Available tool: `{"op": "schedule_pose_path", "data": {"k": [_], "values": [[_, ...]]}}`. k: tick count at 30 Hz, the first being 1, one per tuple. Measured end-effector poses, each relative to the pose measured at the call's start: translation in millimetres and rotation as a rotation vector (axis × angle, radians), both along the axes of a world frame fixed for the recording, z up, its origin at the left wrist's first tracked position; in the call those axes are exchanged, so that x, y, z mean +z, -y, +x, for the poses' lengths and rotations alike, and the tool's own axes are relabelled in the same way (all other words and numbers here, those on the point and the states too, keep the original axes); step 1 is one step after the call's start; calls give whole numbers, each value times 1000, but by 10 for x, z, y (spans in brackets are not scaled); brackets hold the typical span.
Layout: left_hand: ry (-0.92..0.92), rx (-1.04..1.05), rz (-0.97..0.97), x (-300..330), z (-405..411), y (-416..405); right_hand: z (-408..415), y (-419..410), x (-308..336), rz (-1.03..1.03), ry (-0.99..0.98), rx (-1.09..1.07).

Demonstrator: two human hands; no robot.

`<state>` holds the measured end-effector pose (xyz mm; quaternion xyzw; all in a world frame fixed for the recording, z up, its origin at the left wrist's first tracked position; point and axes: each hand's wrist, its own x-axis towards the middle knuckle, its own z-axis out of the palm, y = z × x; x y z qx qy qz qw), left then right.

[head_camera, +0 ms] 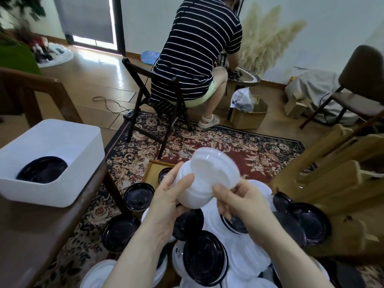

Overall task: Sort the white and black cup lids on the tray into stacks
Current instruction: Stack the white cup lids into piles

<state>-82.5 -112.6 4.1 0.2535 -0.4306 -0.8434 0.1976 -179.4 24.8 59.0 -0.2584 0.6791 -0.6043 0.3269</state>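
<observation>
Both hands hold a short stack of round white plastic cup lids [204,179] above the wooden tray [154,169]: the left hand [166,202] curls its fingers round the stack's left edge, the right hand [239,202] pinches its right rim. Loose black plastic lids [204,258] and white ones lie heaped on the tray below. At far left, a white rectangular plastic bin [62,142] holds stacked black lids [42,170].

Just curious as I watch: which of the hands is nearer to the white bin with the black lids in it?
Left. The left hand grips the white lid stack on the side toward the bin, which sits off to the left. The right hand holds the stack's far side.
</observation>
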Motion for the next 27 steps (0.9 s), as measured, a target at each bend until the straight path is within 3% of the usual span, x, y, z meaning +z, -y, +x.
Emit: {"op": "schedule_pose_path", "data": {"k": [4,13,15,19,23,27], "values": [[1,-11,-26,-3,59,-56,65,-76,-8,-98,136,-161],[8,-52,-69,-36,113,-145,17,-243,-100,-188,209,-141],[14,-80,-82,-32,130,-160,-28,-300,-111,-156,152,-126],[41,-259,-120,-15,173,-211,-147,-376,-105,-21,-162,-21],[49,-276,-119,-21,177,-237,-158,-346,-166,19,-361,-125],[32,-239,-112,-10,163,-252,-57,-314,-212,99,-379,-56]]}}
